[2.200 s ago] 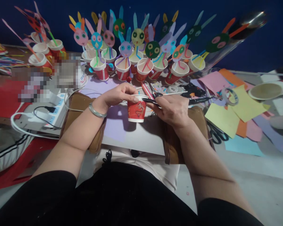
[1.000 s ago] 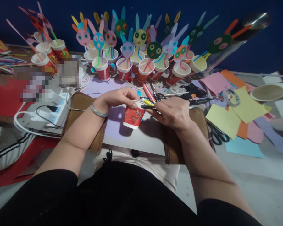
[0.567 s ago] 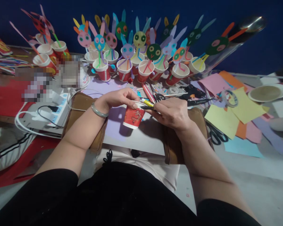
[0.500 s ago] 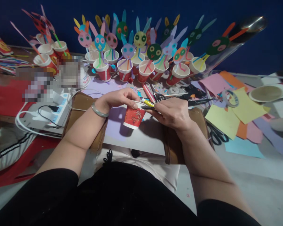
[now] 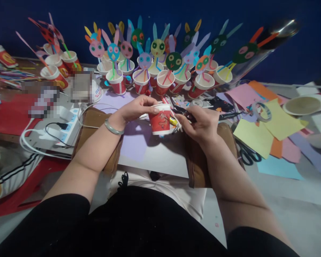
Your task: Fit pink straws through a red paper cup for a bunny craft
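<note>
My left hand (image 5: 137,109) pinches the rim of a red paper cup (image 5: 159,124) with a white lip and a printed line pattern. The cup stands nearly upright in the air above the sheets on the table. Black-handled scissors (image 5: 184,113) are in my right hand (image 5: 203,123), a short way right of the cup, their dark blades pointing up and left. My fingers partly hide the handles. Behind the cup shows a yellow marker-like tube (image 5: 173,121), and a purple paper sheet (image 5: 133,146) lies below my left hand.
Red cups (image 5: 141,84) with straw-held paper animal faces crowd the back. Coloured paper sheets (image 5: 253,137), a tape roll (image 5: 261,111) and other scissors (image 5: 248,155) lie right. A white power strip (image 5: 69,126) with cables sits left, beside other cups (image 5: 53,76).
The cup has swung more upright and moved slightly right and up. My right hand has drawn the scissors away from its rim, and the blades now point upward.
</note>
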`<state>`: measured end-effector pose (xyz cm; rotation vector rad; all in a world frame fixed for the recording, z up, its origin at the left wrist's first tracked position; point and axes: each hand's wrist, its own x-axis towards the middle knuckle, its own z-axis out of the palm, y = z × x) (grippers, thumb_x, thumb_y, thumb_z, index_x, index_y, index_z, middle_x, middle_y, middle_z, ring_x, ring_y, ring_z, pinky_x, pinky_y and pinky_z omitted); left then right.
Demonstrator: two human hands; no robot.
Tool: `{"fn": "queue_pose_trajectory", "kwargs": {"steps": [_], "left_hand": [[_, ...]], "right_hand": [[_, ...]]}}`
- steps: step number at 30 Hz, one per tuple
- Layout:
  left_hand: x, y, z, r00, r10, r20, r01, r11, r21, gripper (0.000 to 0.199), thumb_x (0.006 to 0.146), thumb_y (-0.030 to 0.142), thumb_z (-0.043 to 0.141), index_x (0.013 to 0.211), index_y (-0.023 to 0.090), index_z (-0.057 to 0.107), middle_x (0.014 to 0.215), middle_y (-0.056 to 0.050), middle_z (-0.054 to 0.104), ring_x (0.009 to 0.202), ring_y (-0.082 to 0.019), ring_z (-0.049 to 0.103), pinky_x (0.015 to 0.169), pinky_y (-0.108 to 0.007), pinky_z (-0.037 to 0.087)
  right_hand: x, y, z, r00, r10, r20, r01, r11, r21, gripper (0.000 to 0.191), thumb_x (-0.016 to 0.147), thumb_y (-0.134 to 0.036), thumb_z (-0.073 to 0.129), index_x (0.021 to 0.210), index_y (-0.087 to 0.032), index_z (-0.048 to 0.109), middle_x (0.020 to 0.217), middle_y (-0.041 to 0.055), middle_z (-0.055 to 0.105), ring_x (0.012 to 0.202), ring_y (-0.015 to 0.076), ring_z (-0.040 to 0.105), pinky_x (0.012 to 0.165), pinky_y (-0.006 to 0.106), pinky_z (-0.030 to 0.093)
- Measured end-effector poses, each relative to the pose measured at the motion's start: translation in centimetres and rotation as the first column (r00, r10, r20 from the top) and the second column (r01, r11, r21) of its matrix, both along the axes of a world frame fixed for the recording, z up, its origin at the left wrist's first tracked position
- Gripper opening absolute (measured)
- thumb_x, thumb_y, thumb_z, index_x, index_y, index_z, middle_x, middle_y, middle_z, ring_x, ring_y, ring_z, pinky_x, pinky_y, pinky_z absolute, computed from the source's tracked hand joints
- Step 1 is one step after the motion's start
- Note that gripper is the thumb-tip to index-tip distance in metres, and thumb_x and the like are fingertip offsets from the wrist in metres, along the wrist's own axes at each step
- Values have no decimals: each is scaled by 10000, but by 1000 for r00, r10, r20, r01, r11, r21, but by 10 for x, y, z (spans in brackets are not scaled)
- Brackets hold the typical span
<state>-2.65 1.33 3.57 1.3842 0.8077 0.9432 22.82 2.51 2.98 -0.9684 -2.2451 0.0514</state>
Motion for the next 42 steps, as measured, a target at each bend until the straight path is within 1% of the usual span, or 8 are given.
{"fn": "queue_pose_trajectory", "kwargs": {"steps": [3,6,8,12,18,23,32,42], "left_hand": [[4,4,-7,994,105,31,-106,994,39,517,642,588,925,743,132,706,715,-13,673,657,-104,592,644,-238,457],[7,7,-14,987,156,29,-158,983,91,514,671,591,912,785,136,703,742,-8,684,680,-106,613,673,-239,482],[9,8,-18,982,190,19,-191,974,125,522,681,606,901,797,140,696,751,-3,685,687,-103,616,681,-238,493],[13,8,-21,966,258,-9,-253,953,165,541,667,629,899,773,146,681,737,4,675,671,-94,597,666,-228,491],[17,6,-20,968,252,-15,-248,962,112,532,625,602,933,749,147,686,677,8,651,609,-85,557,604,-225,462],[19,7,-24,962,273,-20,-271,959,88,547,605,605,938,767,141,698,659,10,652,583,-80,548,575,-221,443],[23,6,-29,963,270,8,-270,962,47,555,633,627,919,789,141,700,702,-9,696,627,-109,638,604,-237,507],[26,6,-32,964,259,56,-262,964,45,539,628,609,928,798,141,723,729,-8,723,648,-101,643,632,-230,511]], "right_hand": [[-3,0,-2,990,10,-139,-31,987,-155,466,940,-621,577,699,-229,503,552,-27,430,512,125,361,539,303,278],[-7,-1,-2,989,42,-145,-80,961,-266,422,931,-562,597,698,-226,492,573,-28,433,535,124,370,554,298,281],[-9,-1,-2,991,45,-124,-80,953,-293,397,928,-535,597,703,-222,502,590,-19,456,555,130,387,571,301,280],[-12,0,-5,998,-1,-61,-16,958,-285,390,929,-546,573,722,-216,553,591,-2,488,558,143,395,578,308,259],[-11,1,-8,1000,-23,19,27,967,-254,402,955,-564,540,786,-216,652,600,26,569,582,171,461,586,308,263],[-10,0,-5,998,-38,52,51,965,-259,409,958,-555,548,766,-210,655,585,22,551,562,167,441,582,310,257],[-11,1,-2,1000,18,-15,-22,946,-324,399,958,-515,548,744,-202,669,596,25,576,591,161,454,590,304,264],[-14,-3,-3,999,-41,-14,34,940,-341,437,972,-549,531,718,-214,647,568,13,536,561,155,420,578,307,247]]}}
